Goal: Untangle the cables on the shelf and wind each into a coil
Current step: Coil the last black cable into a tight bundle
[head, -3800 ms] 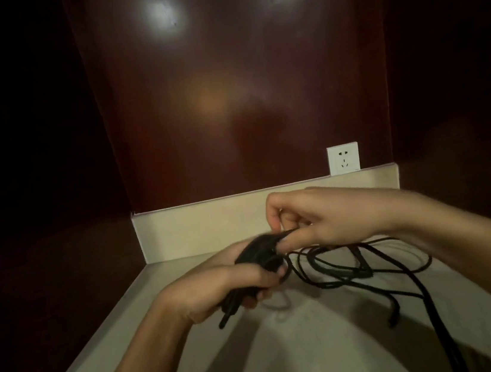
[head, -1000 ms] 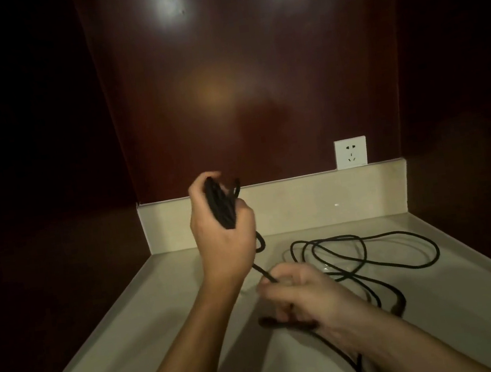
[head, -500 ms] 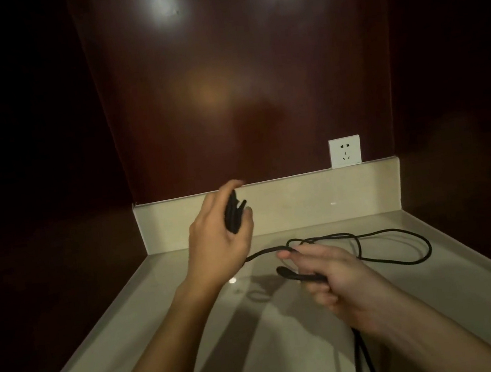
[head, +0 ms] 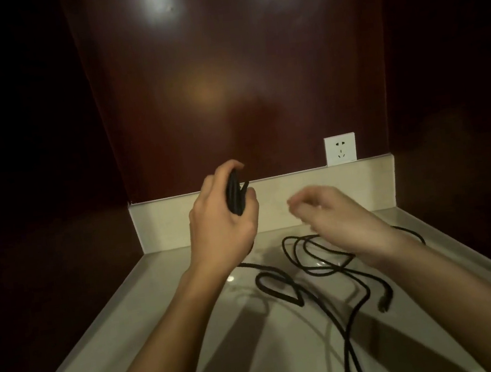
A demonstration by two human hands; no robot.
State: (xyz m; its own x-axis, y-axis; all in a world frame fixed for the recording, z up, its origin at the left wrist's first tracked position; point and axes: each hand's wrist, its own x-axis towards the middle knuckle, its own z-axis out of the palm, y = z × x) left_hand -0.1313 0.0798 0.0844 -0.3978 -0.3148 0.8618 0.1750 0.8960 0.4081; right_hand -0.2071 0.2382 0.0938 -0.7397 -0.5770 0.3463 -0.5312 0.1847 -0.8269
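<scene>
My left hand (head: 222, 220) gripping a wound black bundle (head: 235, 196), my right hand (head: 332, 216) blurred, fingers loosely curled, holding nothing, loose cable (head: 320, 269) sprawled on the shelf (head: 150, 329)

The shelf (head: 166, 305) is a pale, glossy surface with a low pale upstand along its back edge and raised lips down its left and right edges. Loose black cable (head: 323, 266) lies on it, looped in overlapping rings near the back right corner. One small loop sits toward the middle. A cable end (head: 384, 305) rests near the right edge, and strands run off over the front edge.
</scene>
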